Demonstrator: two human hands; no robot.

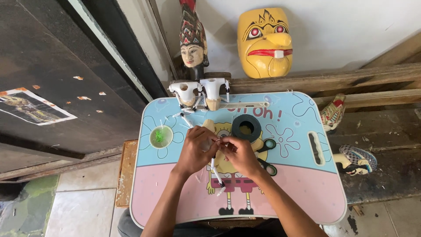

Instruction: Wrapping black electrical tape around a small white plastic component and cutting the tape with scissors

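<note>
Both hands met over the middle of the tray point(307, 193), a small lap table with a cartoon print in blue and pink. The left hand point(195, 151) and the right hand point(239, 153) had their fingers pinched together on one thin white rod point(215, 171), which slanted down from the fingertips toward the near edge of the tray and ended in a dark tip. What the fingers did at the very top of the rod could not be made out; the knuckles hid it.

Just beyond the right hand, a black tape roll point(246, 127) stood on the tray. To the right of that hand lay black scissors point(268, 156), their handles poking out from under it. Left of the left hand, near the tray's left edge, sat a small clear cup point(161, 136) with something green in it. At the tray's far edge stood two white puppet torsos point(199, 92) side by side, with thin white arms hanging from them, and a pale flat stick point(245, 105) lay to their right along the same edge.

Beyond the tray, against the white wall, stood a carved puppet head point(193, 39) with a patterned headdress, and to its right a yellow mask point(265, 41) with red lips. Right of the tray, on dark boards, lay two more puppet heads point(351, 158).
</note>
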